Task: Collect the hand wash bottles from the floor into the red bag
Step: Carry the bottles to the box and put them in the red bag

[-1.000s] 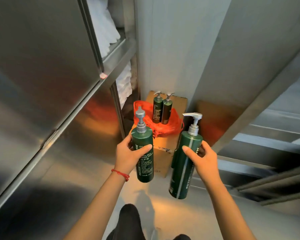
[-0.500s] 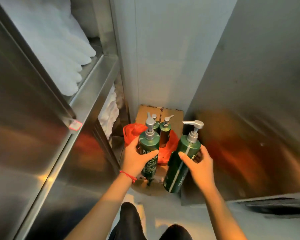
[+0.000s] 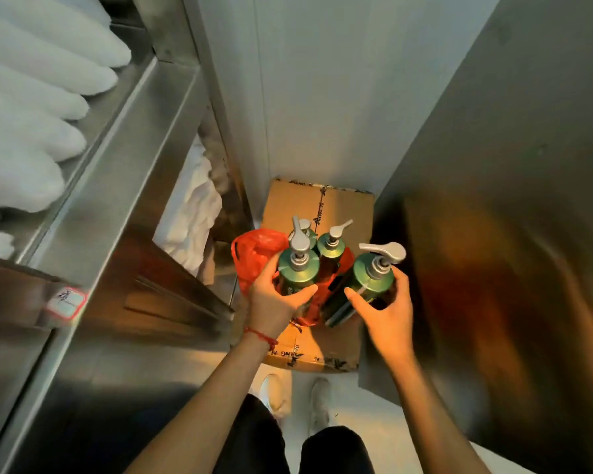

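Observation:
A red plastic bag (image 3: 254, 258) lies open on top of a cardboard box (image 3: 322, 206). Two green hand wash bottles with silver pumps stand in it, one (image 3: 330, 246) showing clearly, the other (image 3: 308, 230) mostly hidden. My left hand (image 3: 276, 299) grips a third green pump bottle (image 3: 298, 271) directly over the bag. My right hand (image 3: 386, 313) holds a fourth green bottle (image 3: 370, 278), tilted, at the bag's right edge. Both held bottles are seen from above.
A steel shelf unit (image 3: 117, 165) with folded white towels (image 3: 31, 131) stands on the left. A steel panel (image 3: 510, 200) closes the right side, a pale wall (image 3: 305, 97) is behind. My shoes (image 3: 274, 391) stand on the pale floor just before the box.
I have stepped closer and now look down more steeply. Both hands have carried their bottles forward, from in front of the box to over the red bag.

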